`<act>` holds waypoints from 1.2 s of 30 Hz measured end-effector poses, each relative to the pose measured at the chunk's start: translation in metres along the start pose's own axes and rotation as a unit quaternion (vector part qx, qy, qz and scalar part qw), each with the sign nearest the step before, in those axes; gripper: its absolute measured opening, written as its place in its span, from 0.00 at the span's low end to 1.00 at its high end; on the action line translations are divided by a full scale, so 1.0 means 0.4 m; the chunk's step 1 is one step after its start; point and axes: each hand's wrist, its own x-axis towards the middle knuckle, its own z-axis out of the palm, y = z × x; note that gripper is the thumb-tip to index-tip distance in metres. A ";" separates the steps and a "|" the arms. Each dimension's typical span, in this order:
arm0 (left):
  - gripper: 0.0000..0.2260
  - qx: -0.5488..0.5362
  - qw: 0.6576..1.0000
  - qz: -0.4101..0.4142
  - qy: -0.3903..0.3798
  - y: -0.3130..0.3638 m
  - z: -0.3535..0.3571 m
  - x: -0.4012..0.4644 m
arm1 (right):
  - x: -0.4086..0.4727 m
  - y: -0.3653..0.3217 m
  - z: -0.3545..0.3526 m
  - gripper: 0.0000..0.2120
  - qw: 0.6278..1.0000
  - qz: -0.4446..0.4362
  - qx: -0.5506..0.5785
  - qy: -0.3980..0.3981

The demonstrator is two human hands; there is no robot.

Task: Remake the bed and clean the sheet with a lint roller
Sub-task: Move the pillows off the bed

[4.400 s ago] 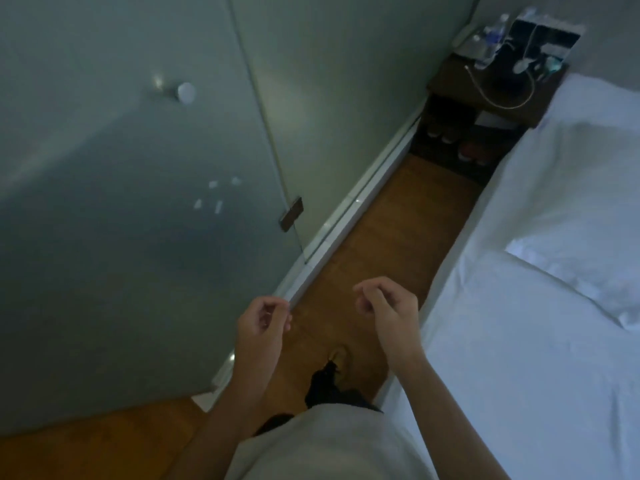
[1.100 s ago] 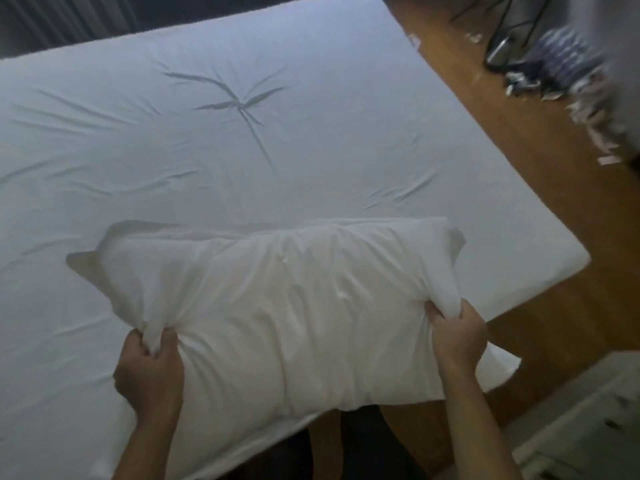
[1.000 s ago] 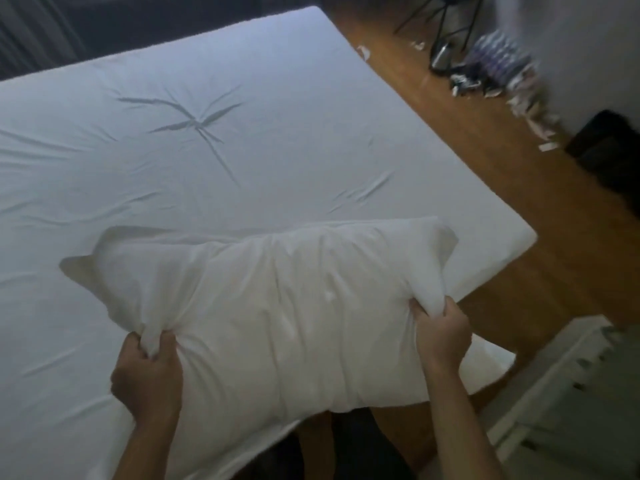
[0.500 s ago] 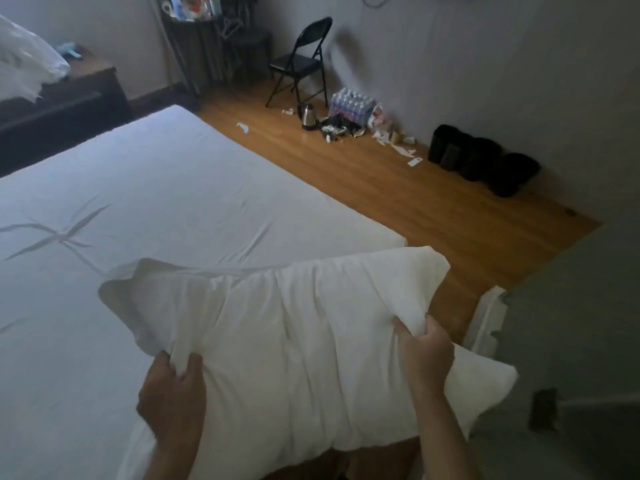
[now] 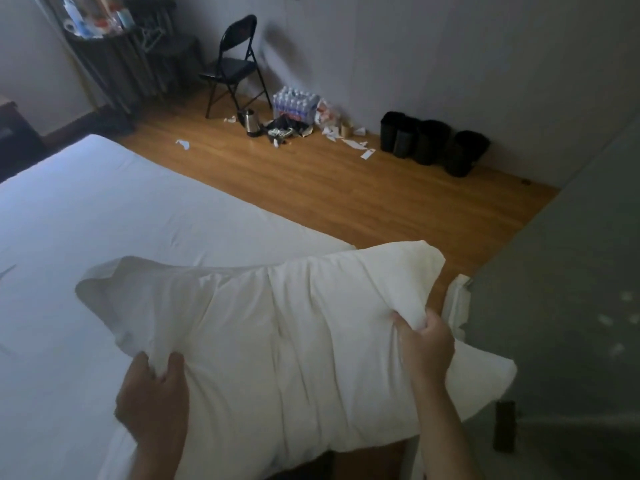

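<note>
Head view: both hands, left hand [image 5: 152,400] and right hand [image 5: 424,344], gripping pillow [image 5: 277,341] over white-sheeted bed [image 5: 104,209]; dim, seemingly wooden floor [image 5: 346,192].

One head-worn view, angled forward and down.
It looks from close above the left hand [image 5: 152,403] and right hand [image 5: 424,344] across the bed [image 5: 104,209] to the far wall [image 5: 450,64]; no second view.

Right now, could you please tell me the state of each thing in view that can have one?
pillow: lifted, held at both ends, its case bunched
left hand: grips the pillow
right hand: grips the pillow
sheet: spread flat on the bed, few creases
folding chair: unfolded, upright, seat bare
kettle: upright on the floor
water bottle pack: on the floor by the wall
paper scraps: scattered on the floor
</note>
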 end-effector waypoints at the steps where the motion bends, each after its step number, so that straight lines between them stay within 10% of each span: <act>1: 0.17 0.005 1.000 -0.001 -0.002 0.025 0.037 0.018 | 0.034 0.003 0.006 0.09 1.000 0.006 0.002 0.002; 22: 0.14 -0.043 0.995 0.089 -0.031 0.879 0.800 0.458 | 1.085 -0.160 0.105 0.10 0.996 0.039 0.042 0.072; 36: 0.16 0.007 0.995 -0.072 0.068 1.265 1.118 0.539 | 1.899 -0.429 0.318 0.11 0.995 -0.086 0.021 -0.049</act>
